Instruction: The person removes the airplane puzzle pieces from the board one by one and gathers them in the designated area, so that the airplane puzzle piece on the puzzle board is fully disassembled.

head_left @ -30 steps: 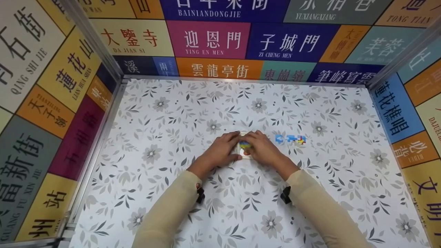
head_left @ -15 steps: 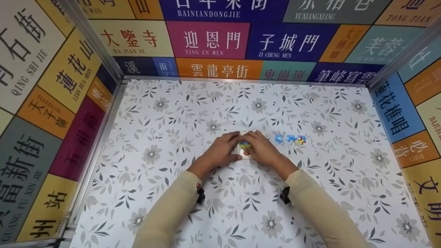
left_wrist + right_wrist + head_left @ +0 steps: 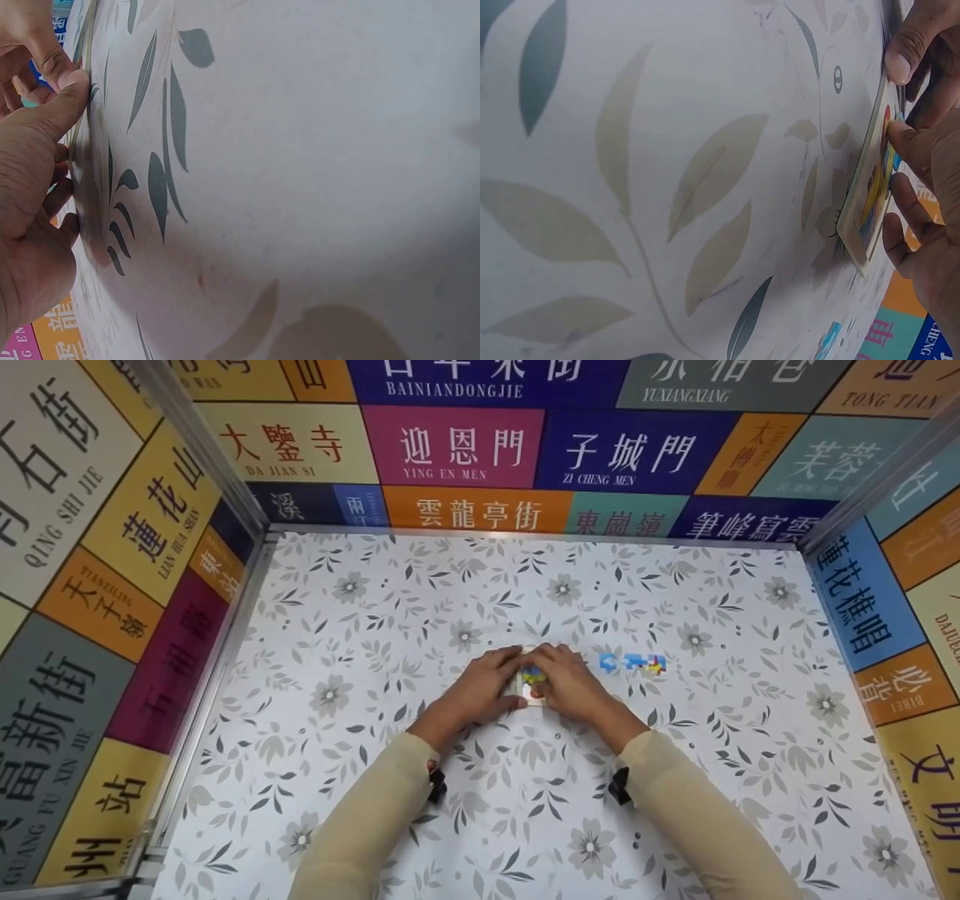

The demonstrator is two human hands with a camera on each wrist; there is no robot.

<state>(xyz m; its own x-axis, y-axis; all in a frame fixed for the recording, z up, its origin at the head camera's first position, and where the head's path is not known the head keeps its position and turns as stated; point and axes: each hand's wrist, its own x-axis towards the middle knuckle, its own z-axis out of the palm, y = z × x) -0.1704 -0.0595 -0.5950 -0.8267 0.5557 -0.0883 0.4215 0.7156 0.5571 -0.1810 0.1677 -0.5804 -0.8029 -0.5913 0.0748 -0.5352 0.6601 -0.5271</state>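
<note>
Hardly anything has moved since the earlier frame: in the head view, the left hand [image 3: 484,682] holds the small picture board [image 3: 528,691] on the flowery table [image 3: 420,585], the right hand [image 3: 570,679] touches its other side with bent fingers, and blue puzzle pieces [image 3: 634,661] lie near that hand. In the left wrist view, the left thumb is at the board's edge. In the right wrist view, the right thumb touches the picture, but I cannot tell if that hand pinches anything.
</note>
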